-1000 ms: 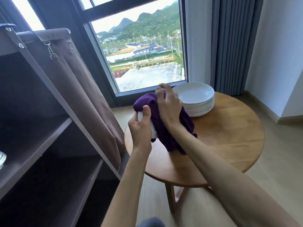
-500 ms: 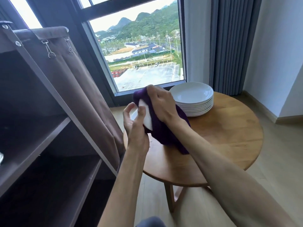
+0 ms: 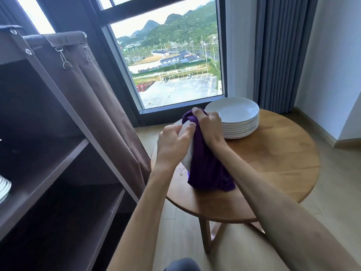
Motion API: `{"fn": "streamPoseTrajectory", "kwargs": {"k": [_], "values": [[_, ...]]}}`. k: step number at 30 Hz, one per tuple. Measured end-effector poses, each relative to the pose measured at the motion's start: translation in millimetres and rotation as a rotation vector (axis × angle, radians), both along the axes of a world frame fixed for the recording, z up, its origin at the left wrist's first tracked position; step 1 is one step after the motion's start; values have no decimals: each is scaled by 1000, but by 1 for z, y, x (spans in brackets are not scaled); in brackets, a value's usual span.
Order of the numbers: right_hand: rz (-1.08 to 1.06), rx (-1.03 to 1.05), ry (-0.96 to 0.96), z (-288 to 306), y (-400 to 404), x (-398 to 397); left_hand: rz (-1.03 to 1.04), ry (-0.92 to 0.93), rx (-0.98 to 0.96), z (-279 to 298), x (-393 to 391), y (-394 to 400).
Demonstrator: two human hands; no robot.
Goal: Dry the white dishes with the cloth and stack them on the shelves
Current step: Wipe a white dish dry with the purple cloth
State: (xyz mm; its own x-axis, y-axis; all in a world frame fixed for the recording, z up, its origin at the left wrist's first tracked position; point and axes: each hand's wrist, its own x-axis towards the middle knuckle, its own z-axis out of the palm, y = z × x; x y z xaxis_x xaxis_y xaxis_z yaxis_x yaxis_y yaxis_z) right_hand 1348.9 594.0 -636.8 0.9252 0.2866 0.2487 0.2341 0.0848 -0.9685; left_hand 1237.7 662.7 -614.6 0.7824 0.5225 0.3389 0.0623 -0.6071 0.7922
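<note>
Round wooden counter point(image 3: 273, 165): left hand point(image 3: 172, 145) grips white dish point(image 3: 187, 153) edge, right hand point(image 3: 207, 130) clutches purple cloth point(image 3: 207, 169) against it; plate stack point(image 3: 234, 116) just beyond right hand.

The left hand point(image 3: 172, 145), its fingers point(image 3: 188, 128) open half a second ago, now curls around the white ceramic dish point(image 3: 188, 153); the right hand point(image 3: 207, 127) bunches the purple cloth point(image 3: 207, 169) higher, at the dish's top edge, just beyond those fingers.

Probably a high-rise home or apartment room, tall window point(image 3: 172, 61) over a car park and hills, grey pleated curtains point(image 3: 281, 51), round wooden desk point(image 3: 273, 163), brown fabric-covered shelf unit point(image 3: 58, 133), pale wood floor point(image 3: 332, 192)
</note>
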Motion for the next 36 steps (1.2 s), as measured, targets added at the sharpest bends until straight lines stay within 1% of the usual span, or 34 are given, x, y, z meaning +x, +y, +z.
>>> {"fn": "streamPoseTrajectory", "kwargs": {"k": [2, 3, 7, 10, 12, 14, 16, 18, 19, 21, 23, 25, 27, 28, 30, 31, 33, 36], "values": [[8, 32, 2, -3, -2, 1, -86, -103, -231, -1, 2, -8], [3, 23, 2, -5, -4, 3, -73, -164, -342, -1, 2, -9], [49, -175, 38, -14, -14, 17, 59, -421, -699, 6, -2, 4], [69, -212, 80, -20, -17, 18, 151, -584, -847, 1, -1, 3], [33, -169, 119, -19, -16, 18, 201, -666, -911, -5, 0, -5], [16, -91, 246, -18, -16, 21, 209, -741, -965, -9, 3, -7], [116, 107, 473, -21, -17, 21, 231, -796, -991, -9, 5, -7], [221, 300, 608, -25, -19, 16, 274, -809, -996, -12, 9, -8], [234, 378, 637, -28, -20, 15, 304, -777, -971, -13, 9, -7], [200, 442, 640, -28, -25, 16, 326, -643, -853, -14, 3, 3], [109, 399, 562, -22, -35, 23, 263, -402, -665, -14, -11, 28], [104, 325, 444, -13, -44, 31, 103, -164, -442, -3, -22, 52], [228, 216, 336, -2, -48, 30, -70, 36, -304, 9, -20, 62], [309, 157, 281, 3, -48, 27, -152, 132, -290, 16, -17, 62], [442, 66, 189, 11, -44, 21, -309, 299, -353, 22, -7, 57], [481, 41, 154, 14, -41, 18, -384, 328, -395, 21, -4, 54], [478, 35, 112, 17, -37, 14, -476, 282, -461, 18, -1, 50], [342, 69, 81, 13, -35, 13, -436, 106, -449, 14, 0, 40]]}}
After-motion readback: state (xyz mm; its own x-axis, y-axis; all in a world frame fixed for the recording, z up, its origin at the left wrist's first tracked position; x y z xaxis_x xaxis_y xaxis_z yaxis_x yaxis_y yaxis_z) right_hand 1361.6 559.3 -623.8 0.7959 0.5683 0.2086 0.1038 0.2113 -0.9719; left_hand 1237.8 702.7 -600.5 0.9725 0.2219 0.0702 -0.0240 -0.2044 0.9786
